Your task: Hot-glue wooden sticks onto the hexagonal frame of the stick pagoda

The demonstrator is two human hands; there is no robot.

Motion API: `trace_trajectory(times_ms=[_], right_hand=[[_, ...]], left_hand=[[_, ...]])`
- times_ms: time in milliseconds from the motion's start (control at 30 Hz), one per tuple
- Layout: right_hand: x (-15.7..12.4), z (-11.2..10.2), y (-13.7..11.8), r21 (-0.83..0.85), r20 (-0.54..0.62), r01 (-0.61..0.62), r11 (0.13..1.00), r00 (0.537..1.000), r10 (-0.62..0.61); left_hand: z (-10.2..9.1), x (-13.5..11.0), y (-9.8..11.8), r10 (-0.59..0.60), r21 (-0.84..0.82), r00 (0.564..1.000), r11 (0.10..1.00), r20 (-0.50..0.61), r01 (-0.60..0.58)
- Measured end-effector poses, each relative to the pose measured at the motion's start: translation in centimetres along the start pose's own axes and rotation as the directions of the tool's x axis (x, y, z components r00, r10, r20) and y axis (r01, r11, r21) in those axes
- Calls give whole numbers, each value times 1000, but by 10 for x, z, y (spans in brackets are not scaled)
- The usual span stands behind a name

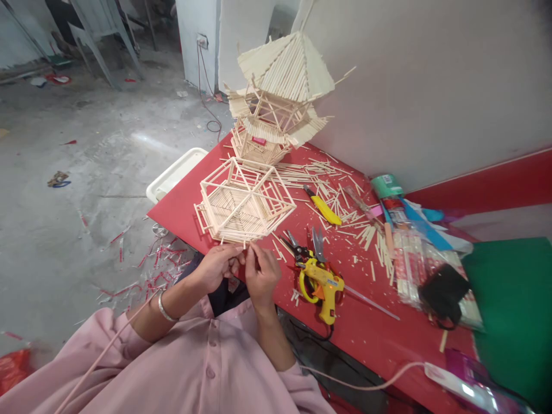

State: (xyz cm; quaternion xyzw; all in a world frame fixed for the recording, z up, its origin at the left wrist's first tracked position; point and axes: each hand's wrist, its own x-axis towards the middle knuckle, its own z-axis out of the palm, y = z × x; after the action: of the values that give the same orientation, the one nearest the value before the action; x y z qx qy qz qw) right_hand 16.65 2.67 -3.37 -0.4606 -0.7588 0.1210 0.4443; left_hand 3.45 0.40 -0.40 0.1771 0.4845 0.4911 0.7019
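My left hand [217, 265] and my right hand [261, 273] meet at the near edge of the red table [362, 328], fingertips pinched together on a thin wooden stick [246, 246] that barely shows. Just beyond them lies a hexagonal frame of wooden sticks [244, 200], open at the top. Behind it stands a taller stick-built pagoda [280, 98] with a sloped roof.
A yellow glue gun [324, 286] and scissors [302, 250] lie right of my hands. A yellow utility knife [323, 207], several loose sticks [345, 201], stick packets [414, 259], a black object [444, 293] and green sheet [513, 310] lie further right. A white chair [172, 172] stands left.
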Motion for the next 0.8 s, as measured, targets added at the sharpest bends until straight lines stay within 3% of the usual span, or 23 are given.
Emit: trace_trajectory(times_ms=[800], right_hand=[[0,0,0,-7,0,2,1000,1000,-2]], left_hand=[[0,0,0,-6,-9,1000,1000,-4,6]])
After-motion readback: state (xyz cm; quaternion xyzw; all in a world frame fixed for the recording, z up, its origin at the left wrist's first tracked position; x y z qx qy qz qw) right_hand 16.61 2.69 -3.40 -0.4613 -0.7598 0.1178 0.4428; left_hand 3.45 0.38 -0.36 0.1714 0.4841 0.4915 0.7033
